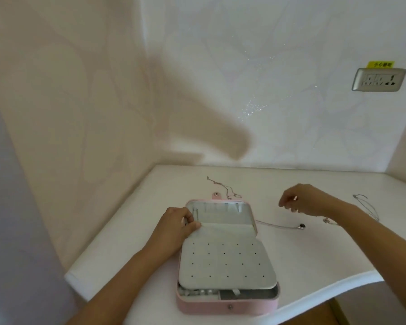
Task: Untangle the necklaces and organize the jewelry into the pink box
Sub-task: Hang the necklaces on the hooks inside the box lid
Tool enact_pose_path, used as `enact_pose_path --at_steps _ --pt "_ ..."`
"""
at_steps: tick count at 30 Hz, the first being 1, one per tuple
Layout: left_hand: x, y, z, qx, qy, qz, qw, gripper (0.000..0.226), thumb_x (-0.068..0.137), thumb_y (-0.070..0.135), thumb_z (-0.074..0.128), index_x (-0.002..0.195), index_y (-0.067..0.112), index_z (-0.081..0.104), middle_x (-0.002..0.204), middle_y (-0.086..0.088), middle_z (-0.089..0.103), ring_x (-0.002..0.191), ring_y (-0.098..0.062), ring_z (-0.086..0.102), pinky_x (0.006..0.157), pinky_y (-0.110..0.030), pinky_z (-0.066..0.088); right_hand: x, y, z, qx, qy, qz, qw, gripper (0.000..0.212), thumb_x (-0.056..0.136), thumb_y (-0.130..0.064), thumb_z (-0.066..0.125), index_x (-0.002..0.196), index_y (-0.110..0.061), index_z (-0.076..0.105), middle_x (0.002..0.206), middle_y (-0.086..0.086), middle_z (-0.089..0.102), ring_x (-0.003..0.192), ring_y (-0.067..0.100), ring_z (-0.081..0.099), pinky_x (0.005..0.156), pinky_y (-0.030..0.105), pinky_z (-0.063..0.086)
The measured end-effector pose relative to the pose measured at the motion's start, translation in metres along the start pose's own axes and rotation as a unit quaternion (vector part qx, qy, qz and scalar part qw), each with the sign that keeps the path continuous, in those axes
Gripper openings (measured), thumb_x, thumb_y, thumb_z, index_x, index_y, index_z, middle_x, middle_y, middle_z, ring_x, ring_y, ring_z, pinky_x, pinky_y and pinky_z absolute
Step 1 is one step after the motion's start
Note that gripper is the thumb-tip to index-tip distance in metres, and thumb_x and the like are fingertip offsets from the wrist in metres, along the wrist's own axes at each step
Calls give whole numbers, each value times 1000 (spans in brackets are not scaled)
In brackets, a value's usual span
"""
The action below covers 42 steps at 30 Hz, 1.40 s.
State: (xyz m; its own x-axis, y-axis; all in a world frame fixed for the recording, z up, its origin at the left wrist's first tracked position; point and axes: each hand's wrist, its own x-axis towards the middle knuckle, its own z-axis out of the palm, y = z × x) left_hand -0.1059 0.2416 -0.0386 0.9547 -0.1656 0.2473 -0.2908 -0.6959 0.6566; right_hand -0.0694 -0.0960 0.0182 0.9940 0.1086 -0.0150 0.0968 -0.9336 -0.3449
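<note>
Left hand [179,222] pinches the open pink box's [209,307] inner flap; right hand [306,200], at 2 o'clock, grip unclear; yellow label [381,64] illegible.

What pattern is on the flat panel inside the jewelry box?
The panel is plain off-white with even rows of small dark dots, seen best in the head view.

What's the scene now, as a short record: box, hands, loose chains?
box: pink, open, lid up
panel: perforated, lying over the base
beads: in the box, front-left, under the panel
left hand: fingers curled at the panel's far-left corner; grip unclear
right hand: above the table, fingers curled; contents unclear
back chain: behind the box
pendant chain: right of the box
far chain: far right
</note>
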Motion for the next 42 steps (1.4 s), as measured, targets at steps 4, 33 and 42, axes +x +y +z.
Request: enact_pose_path --at_steps 4,33,42 --pt "2 2 -3 34 -24 -35 999 23 89 31 63 71 25 51 88 0 62 75 -9 53 56 -15 33 -18 26 1 -28 -26 32 999 24 90 -5 55 93 -22 71 91 -11 62 78 3 56 63 6 38" --pt "-12 42 -14 156 -38 -31 987 18 90 41 58 102 28 56 111 6 52 96 -8 48 68 -18 35 36 -62 36 16 -64 -72 995 23 84 -15 69 107 -12 70 114 1 64 108 16 56 84 21 36" --pt "-1 63 -17 105 -46 17 993 8 90 37 59 96 32 60 109 15 55 101 -4 50 84 -22 39 52 -64 48 -20 -112 -66 991 25 92 -17 55 99 5 64 105 16 67 86 24 56 72 30 43"
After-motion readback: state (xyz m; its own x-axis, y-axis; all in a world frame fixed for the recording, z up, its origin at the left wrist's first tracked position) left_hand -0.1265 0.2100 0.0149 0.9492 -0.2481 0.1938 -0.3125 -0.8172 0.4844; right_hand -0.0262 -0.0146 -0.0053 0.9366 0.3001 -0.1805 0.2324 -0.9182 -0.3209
